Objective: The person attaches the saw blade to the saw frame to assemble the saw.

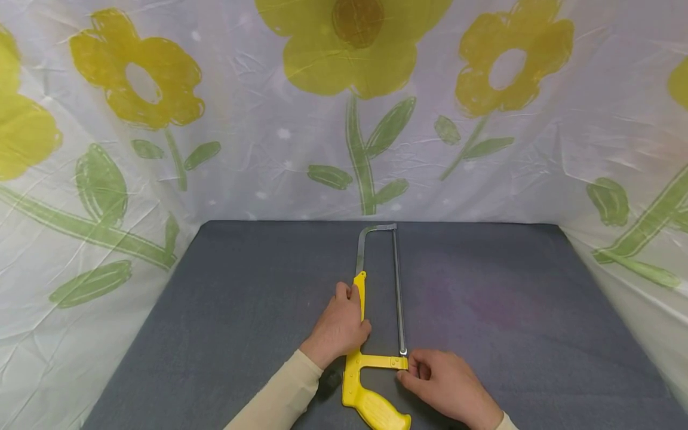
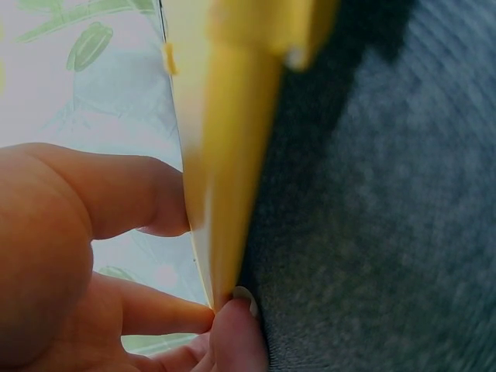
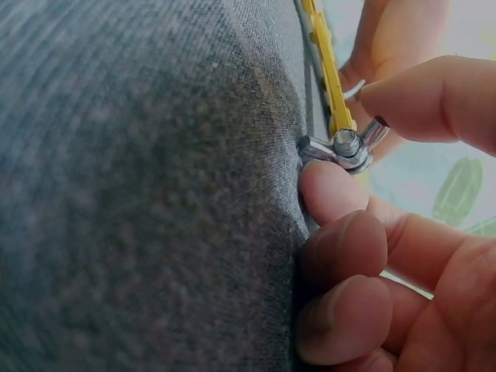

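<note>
A pale hanging cloth (image 1: 258,149), printed with yellow flowers on green stems, stretches from nine o'clock over twelve to three around a table (image 1: 258,269) covered in dark grey fabric. On that table, mostly toward six o'clock of the head view, lies a yellow and silver hacksaw (image 1: 352,373). Its bent metal end points to twelve, its yellow handle (image 1: 380,409) sits near six, and its blade (image 1: 399,292) runs along the frame's three o'clock side. A cream sleeve (image 1: 282,391) enters from seven o'clock. The left hand (image 1: 337,325), on the frame's nine o'clock side, grasps the yellow part of the frame between thumb and fingers. The right hand (image 1: 448,382), toward five o'clock, has its fingers curled and pinches a small metal wing nut (image 3: 346,145). In the right wrist view, this nut sits at two o'clock, at the end of the yellow metal
</note>
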The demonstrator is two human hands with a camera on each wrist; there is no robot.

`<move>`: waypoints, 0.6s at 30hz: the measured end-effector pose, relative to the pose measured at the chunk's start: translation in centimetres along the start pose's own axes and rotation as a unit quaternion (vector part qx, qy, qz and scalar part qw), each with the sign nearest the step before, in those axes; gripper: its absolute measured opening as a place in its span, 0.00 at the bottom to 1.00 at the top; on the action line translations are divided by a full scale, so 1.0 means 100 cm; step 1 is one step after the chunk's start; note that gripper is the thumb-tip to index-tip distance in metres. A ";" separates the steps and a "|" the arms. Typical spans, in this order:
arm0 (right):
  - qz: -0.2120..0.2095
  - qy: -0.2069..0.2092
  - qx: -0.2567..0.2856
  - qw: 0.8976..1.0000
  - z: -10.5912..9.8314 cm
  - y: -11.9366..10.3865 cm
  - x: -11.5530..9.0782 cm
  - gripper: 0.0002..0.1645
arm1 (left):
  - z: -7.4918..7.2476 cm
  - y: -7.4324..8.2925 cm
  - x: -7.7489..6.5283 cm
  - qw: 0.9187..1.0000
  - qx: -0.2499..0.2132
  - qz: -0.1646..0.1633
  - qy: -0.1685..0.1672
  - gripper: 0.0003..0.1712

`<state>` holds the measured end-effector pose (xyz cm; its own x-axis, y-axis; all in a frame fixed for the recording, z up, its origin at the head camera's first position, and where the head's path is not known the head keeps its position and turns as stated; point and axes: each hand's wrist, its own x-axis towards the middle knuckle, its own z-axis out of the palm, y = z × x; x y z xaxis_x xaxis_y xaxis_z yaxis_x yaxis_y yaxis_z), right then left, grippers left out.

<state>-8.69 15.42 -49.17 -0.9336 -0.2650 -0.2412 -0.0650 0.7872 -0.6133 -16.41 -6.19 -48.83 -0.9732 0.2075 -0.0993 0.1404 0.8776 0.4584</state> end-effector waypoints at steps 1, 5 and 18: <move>-0.001 0.000 0.000 1.000 0.000 0.000 0.000 0.19 | 0.000 0.000 0.000 1.000 0.000 0.000 0.000 0.46; -0.003 0.003 -0.001 1.000 -0.001 -0.001 0.001 0.19 | -0.002 0.000 0.001 1.000 0.002 -0.001 0.004 0.46; -0.013 0.000 0.003 1.000 -0.001 0.000 -0.001 0.17 | -0.001 0.000 -0.001 1.000 -0.001 -0.006 0.003 0.45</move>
<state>-8.67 15.47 -49.05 -0.9316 -0.2858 -0.2247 -0.0878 0.7766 -0.6239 -16.38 -6.24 -48.70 -0.9757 0.1954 -0.0994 0.1294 0.8792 0.4585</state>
